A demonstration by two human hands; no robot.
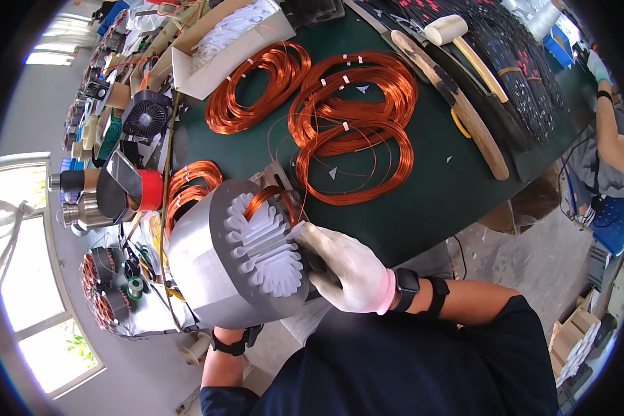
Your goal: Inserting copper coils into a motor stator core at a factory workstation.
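Note:
A large grey metal stator core (204,260) lies on its side at the near left of the bench, its end face turned toward my right hand. White slot liners (267,243) stick out all round its bore. A short bundle of copper wire (263,202) bends over the top of the bore. My right hand (347,267), in a white glove, is at the right edge of this face. Its fingers are closed by the liners; what they pinch is too small to tell. My left forearm (222,360) reaches up behind the stator, which hides the left hand.
Copper wire coils (353,97) lie on the dark green bench (437,208). An open box (239,41) holds white strips. A mallet (464,48) and a wooden stick (457,104) lie far right, near dark sleeving (513,62). At left are a fan (145,114) and bottles (90,211). Another person's arm (607,125) shows far right.

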